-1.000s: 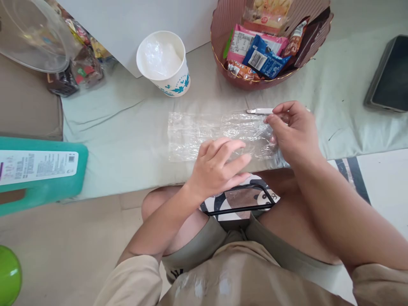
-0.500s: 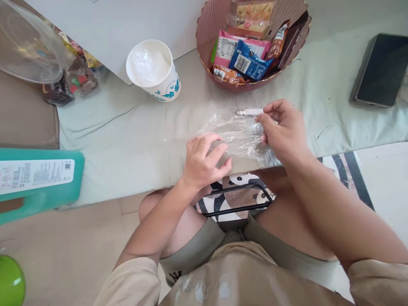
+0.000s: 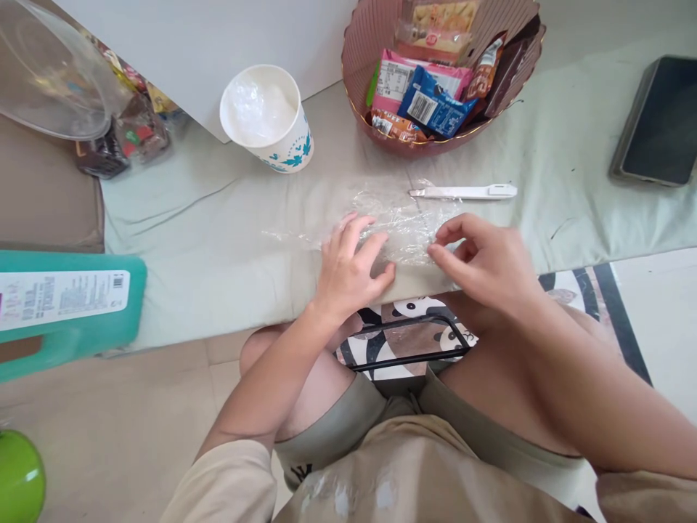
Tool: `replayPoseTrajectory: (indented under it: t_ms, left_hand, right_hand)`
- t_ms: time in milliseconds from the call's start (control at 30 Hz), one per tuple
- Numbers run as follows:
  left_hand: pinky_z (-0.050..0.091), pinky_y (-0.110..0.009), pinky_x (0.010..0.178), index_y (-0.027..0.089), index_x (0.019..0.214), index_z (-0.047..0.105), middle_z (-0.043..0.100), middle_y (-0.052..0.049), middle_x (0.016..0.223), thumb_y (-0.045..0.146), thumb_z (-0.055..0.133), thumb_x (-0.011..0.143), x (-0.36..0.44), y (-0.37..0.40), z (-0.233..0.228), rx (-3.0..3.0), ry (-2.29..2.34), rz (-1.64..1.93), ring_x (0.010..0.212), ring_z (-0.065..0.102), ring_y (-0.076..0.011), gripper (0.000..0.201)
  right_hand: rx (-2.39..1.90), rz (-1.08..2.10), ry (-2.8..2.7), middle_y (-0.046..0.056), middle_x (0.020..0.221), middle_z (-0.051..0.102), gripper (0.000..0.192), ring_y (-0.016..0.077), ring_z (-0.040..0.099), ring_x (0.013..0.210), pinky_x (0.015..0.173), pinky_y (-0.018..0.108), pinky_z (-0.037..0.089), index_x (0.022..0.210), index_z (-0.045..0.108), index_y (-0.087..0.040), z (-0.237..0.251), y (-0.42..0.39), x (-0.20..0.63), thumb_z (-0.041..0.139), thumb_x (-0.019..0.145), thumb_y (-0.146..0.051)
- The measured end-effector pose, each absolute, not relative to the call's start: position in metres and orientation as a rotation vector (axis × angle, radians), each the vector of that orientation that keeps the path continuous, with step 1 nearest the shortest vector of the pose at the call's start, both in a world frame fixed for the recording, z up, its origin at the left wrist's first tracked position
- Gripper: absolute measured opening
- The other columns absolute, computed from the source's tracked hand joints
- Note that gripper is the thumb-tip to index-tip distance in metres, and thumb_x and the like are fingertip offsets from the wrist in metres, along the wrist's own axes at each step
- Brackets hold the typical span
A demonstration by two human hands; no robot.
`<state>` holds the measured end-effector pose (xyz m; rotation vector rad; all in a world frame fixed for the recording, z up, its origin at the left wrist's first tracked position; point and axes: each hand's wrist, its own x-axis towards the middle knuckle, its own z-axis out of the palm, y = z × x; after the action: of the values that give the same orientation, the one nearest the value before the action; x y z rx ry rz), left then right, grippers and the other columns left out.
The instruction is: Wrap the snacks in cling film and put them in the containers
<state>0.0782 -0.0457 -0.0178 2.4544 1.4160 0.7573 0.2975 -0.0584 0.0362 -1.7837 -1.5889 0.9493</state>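
Work in hand: flattening and gathering a sheet of clear plastic film (image 3: 403, 229) on the cloth-covered worktop (image 3: 218, 247), centre of frame, close to the near edge.

Hands: the left hand (image 3: 351, 269) lies palm down on the film's left part, fingers spread and pressing, not clamped. The right hand (image 3: 484, 261) sits at the film's right end with thumb and forefinger pinched together; they appear to nip the film's edge, though the film is too transparent to confirm contact. The two hands are near each other, not touching.

Progress, as judged: the film is crumpled and bunched between the hands rather than lying smooth, with one thin tail trailing left. It looks part-way handled; nothing is wrapped in it and no item rests on it.

Count of things:
- one film sheet;
- one white pen-like tool (image 3: 462, 192), lying flat just beyond the film, untouched, apart from both hands;
- one paper cup (image 3: 269, 120) with a blue leaf print and plastic lining, upper centre-left;
- one pink ribbed basket (image 3: 370, 43), top centre, holding several snack packets, exact number not countable;
- one dark phone (image 3: 656, 123), upper right;
- one teal container (image 3: 65, 305), left edge;
- one clear dome lid (image 3: 49, 80), upper left;
- one panda-print phone case (image 3: 408, 341), on the person's lap below the worktop edge.
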Motion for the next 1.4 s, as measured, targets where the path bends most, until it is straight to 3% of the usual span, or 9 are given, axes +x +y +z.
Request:
replayPoseTrajectory:
  t_ms: [133, 400, 700, 867, 1000, 1100, 1233, 1300, 1400]
  left_hand:
    - [0.039, -0.058, 0.118, 0.02, 0.115, 0.069, 0.061, -0.016, 0.141, 0.029, 0.068, 0.087, 0.079, -0.046, -0.013, 2.423, 1.475, 0.628, 0.141, 0.051, -0.0381, 0.03]
    - [0.038, -0.06, 0.117, 0.021, 0.116, 0.069, 0.06, -0.016, 0.143, 0.031, 0.07, 0.086, 0.08, -0.045, -0.009, 2.394, 1.505, 0.543, 0.141, 0.05, -0.0394, 0.032]
    - [0.039, -0.059, 0.115, 0.022, 0.119, 0.07, 0.064, -0.015, 0.139, 0.026, 0.068, 0.086, 0.079, -0.045, -0.009, 2.425, 1.506, 0.547, 0.138, 0.054, -0.0382, 0.033]
    - [0.034, -0.066, 0.117, 0.025, 0.11, 0.075, 0.067, -0.012, 0.139, 0.019, 0.057, 0.093, 0.077, -0.045, -0.014, 2.453, 1.464, 0.565, 0.142, 0.051, -0.0385, 0.025]
    - [0.043, -0.062, 0.115, 0.024, 0.101, 0.077, 0.071, -0.011, 0.132, 0.027, 0.052, 0.098, 0.065, -0.044, -0.013, 2.408, 1.203, 0.784, 0.14, 0.055, -0.036, 0.025]
    - [0.044, -0.057, 0.12, 0.024, 0.101, 0.077, 0.068, -0.011, 0.139, 0.029, 0.05, 0.101, 0.05, -0.044, -0.004, 2.22, 0.87, 0.855, 0.145, 0.054, -0.0305, 0.027]
    - [0.044, -0.053, 0.124, 0.027, 0.098, 0.078, 0.063, -0.008, 0.15, 0.034, 0.052, 0.103, 0.034, -0.044, 0.007, 1.842, 0.614, 0.807, 0.153, 0.047, -0.0287, 0.028]
    - [0.043, -0.052, 0.125, 0.029, 0.096, 0.079, 0.063, -0.005, 0.152, 0.037, 0.054, 0.103, 0.03, -0.042, 0.009, 1.731, 0.567, 0.787, 0.154, 0.046, -0.0289, 0.027]
    - [0.041, -0.054, 0.125, 0.032, 0.099, 0.079, 0.066, -0.004, 0.149, 0.036, 0.056, 0.101, 0.024, -0.04, 0.007, 1.73, 0.532, 0.802, 0.152, 0.049, -0.0284, 0.024]
  right_hand:
    - [-1.761, 1.149, -1.561, 0.002, 0.083, 0.078, 0.029, 0.0147, 0.061, 0.049, 0.057, 0.032, 0.048, 0.093, 0.057, -0.024, 0.034, -0.063, 0.289, 0.074, 0.077, -0.041]
    - [-1.74, 1.218, -1.463, -0.001, 0.069, 0.072, 0.025, 0.0127, 0.053, 0.046, 0.048, 0.027, 0.039, 0.093, 0.056, -0.025, 0.039, -0.068, 0.296, 0.071, 0.075, -0.032]
    - [-1.681, 1.451, -1.726, -0.005, 0.06, 0.068, 0.026, 0.0155, 0.06, 0.052, 0.054, 0.029, 0.046, 0.103, 0.059, -0.025, 0.04, -0.072, 0.309, 0.064, 0.078, -0.028]
    - [-1.775, 0.944, -1.712, -0.004, 0.06, 0.064, 0.011, 0.0146, 0.055, 0.05, 0.053, 0.03, 0.043, 0.092, 0.063, -0.024, 0.035, -0.064, 0.323, 0.059, 0.083, -0.029]
    - [-1.663, 0.442, -1.728, 0.002, 0.078, 0.07, 0.022, 0.0166, 0.061, 0.061, 0.062, 0.034, 0.052, 0.1, 0.069, -0.025, 0.023, -0.052, 0.34, 0.055, 0.085, -0.018]
    - [-1.446, 0.322, -1.97, 0.012, 0.114, 0.072, 0.038, 0.0248, 0.072, 0.096, 0.084, 0.044, 0.061, 0.121, 0.068, -0.024, 0.015, -0.047, 0.347, 0.057, 0.086, -0.016]
    - [-1.158, 0.405, -2.224, 0.012, 0.158, 0.051, 0.046, 0.0374, 0.046, 0.15, 0.118, 0.063, 0.044, 0.132, 0.063, -0.031, 0.01, -0.052, 0.332, 0.072, 0.088, -0.039]
    - [-0.994, 0.425, -2.293, 0.006, 0.157, 0.055, 0.031, 0.0365, 0.041, 0.154, 0.122, 0.063, 0.039, 0.117, 0.068, -0.033, 0.01, -0.057, 0.319, 0.074, 0.089, -0.045]
    - [-0.77, 0.45, -2.284, 0.001, 0.119, 0.079, 0.006, 0.0277, 0.06, 0.14, 0.124, 0.053, 0.038, 0.096, 0.069, -0.031, 0.014, -0.063, 0.302, 0.071, 0.094, -0.036]
